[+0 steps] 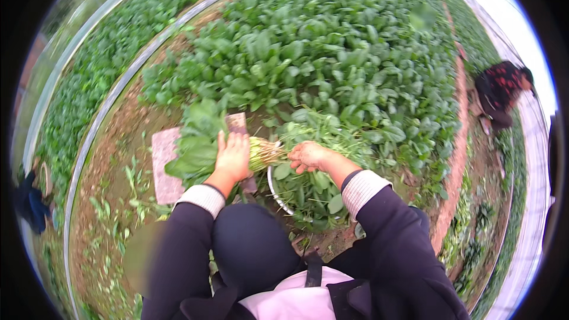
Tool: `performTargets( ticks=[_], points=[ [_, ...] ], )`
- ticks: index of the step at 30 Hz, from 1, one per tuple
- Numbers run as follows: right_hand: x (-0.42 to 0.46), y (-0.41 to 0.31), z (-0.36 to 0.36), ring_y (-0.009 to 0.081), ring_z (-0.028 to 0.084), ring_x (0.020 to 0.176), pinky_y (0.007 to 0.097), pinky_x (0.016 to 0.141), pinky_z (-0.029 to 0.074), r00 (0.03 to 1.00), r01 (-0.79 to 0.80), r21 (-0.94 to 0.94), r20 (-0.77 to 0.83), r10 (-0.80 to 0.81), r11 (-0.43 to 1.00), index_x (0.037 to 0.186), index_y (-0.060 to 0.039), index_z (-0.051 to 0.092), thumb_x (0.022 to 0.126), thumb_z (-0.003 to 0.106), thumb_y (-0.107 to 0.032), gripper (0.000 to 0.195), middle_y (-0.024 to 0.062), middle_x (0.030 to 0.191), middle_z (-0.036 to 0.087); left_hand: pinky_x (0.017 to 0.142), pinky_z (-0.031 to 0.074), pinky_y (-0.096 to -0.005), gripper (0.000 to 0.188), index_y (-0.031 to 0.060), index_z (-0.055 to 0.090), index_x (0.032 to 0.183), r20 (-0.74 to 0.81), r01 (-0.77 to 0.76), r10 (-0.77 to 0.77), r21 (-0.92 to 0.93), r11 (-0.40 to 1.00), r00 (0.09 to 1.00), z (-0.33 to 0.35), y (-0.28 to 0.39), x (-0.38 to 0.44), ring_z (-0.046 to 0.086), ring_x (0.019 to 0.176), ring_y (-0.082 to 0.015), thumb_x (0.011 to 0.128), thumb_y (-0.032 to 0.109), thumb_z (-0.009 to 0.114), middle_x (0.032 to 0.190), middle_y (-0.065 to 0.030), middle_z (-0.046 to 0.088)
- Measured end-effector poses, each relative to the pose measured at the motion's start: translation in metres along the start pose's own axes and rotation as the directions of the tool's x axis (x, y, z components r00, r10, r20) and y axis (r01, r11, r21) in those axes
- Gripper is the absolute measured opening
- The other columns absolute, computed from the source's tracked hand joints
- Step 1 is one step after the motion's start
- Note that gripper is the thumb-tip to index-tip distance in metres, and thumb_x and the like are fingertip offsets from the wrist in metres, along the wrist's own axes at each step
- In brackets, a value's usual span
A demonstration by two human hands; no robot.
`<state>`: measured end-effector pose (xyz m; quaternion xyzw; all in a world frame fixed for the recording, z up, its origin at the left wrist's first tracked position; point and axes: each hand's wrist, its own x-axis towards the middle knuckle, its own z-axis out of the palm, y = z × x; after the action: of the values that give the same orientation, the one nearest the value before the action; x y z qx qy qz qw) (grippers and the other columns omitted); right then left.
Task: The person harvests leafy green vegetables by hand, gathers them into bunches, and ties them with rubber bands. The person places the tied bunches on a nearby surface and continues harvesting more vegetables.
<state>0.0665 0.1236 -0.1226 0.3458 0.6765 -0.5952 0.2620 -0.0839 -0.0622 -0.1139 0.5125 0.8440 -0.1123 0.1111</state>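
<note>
A bunch of leafy green vegetables (201,149) lies sideways in front of me, its broad leaves to the left and its pale stems and brownish root ends (263,151) to the right. My left hand (233,155) is laid over the stems and grips them from above. Close to the root ends is my right hand (310,156), its fingers curled. Whether it pinches a root or something small cannot be made out. Beneath the bunch are a brownish board or strip (237,124) and a pinkish flat slab (165,164), partly covered by leaves.
Below my right hand, loose leaves (311,186) heap over a white-rimmed round container (276,195). Dense leafy crop (320,62) grows ahead. A pale edging strip (106,102) curves along the left. One person (500,93) crouches far right, another person (33,204) far left.
</note>
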Motion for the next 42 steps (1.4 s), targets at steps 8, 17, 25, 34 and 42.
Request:
performTargets(
  ticks=[8, 17, 25, 34, 42],
  points=[
    [-0.215, 0.163, -0.175, 0.0197, 0.062, 0.060, 0.0325, 0.059, 0.050, 0.607, 0.126, -0.075, -0.783, -0.137, 0.989, 0.089, -0.0018, 0.062, 0.082, 0.058, -0.033, 0.033, 0.0091, 0.073, 0.063, 0.110, 0.007, -0.0547, 0.113, 0.0007, 0.022, 0.139, -0.215, -0.053, 0.050, -0.009, 0.999, 0.975, -0.004, 0.019, -0.018, 0.028, 0.132, -0.0259, 0.051, 0.038, 0.082, 0.138, -0.0114, 0.036],
    [-0.298, 0.404, 0.142, 0.0292, 0.058, 0.106, 0.0430, 0.092, 0.042, 0.478, -0.835, 0.056, -0.421, 0.771, 0.548, 0.109, -0.0095, 0.065, 0.075, 0.060, -0.052, 0.055, 0.0117, 0.114, 0.062, 0.106, 0.020, -0.0562, 0.110, 0.0060, 0.015, 0.144, 0.093, 0.044, -0.054, 0.106, 0.993, 0.994, -0.017, 0.008, -0.014, 0.020, 0.136, -0.0290, 0.063, 0.052, 0.073, 0.147, -0.0097, 0.023],
    [-0.290, 0.475, 0.250, 0.0284, 0.058, 0.106, 0.0436, 0.093, 0.042, 0.365, -0.826, 0.347, -0.270, 0.891, 0.444, 0.106, -0.0115, 0.066, 0.077, 0.057, -0.045, 0.045, 0.0110, 0.113, 0.062, 0.104, 0.021, -0.0564, 0.109, 0.0045, 0.021, 0.141, -0.067, 0.013, -0.003, 0.148, 0.989, 0.998, 0.027, -0.001, 0.005, 0.029, 0.131, -0.0279, 0.058, 0.050, 0.075, 0.140, -0.0100, 0.034],
    [-0.308, 0.496, 0.286, 0.0275, 0.058, 0.106, 0.0443, 0.093, 0.041, 0.363, -0.830, 0.361, -0.232, 0.903, 0.426, 0.102, -0.0137, 0.068, 0.080, 0.053, -0.037, 0.035, 0.0103, 0.113, 0.062, 0.109, 0.014, -0.0551, 0.110, 0.0028, 0.019, 0.141, 0.124, 0.104, -0.117, 0.109, 0.989, 0.985, -0.022, 0.041, -0.003, 0.021, 0.136, -0.0240, 0.057, 0.040, 0.080, 0.144, -0.0103, 0.027],
    [-0.317, 0.491, 0.199, 0.0280, 0.059, 0.103, 0.0466, 0.090, 0.041, 0.301, -0.852, 0.170, -0.613, 0.730, 0.494, 0.094, -0.0114, 0.069, 0.081, 0.049, -0.023, 0.027, 0.0105, 0.106, 0.063, 0.109, 0.014, -0.0549, 0.110, 0.0057, 0.021, 0.140, 0.091, 0.136, -0.141, 0.058, 0.989, 0.986, -0.023, 0.027, -0.009, 0.020, 0.136, -0.0243, 0.054, 0.037, 0.082, 0.143, -0.0096, 0.028]
  ],
)
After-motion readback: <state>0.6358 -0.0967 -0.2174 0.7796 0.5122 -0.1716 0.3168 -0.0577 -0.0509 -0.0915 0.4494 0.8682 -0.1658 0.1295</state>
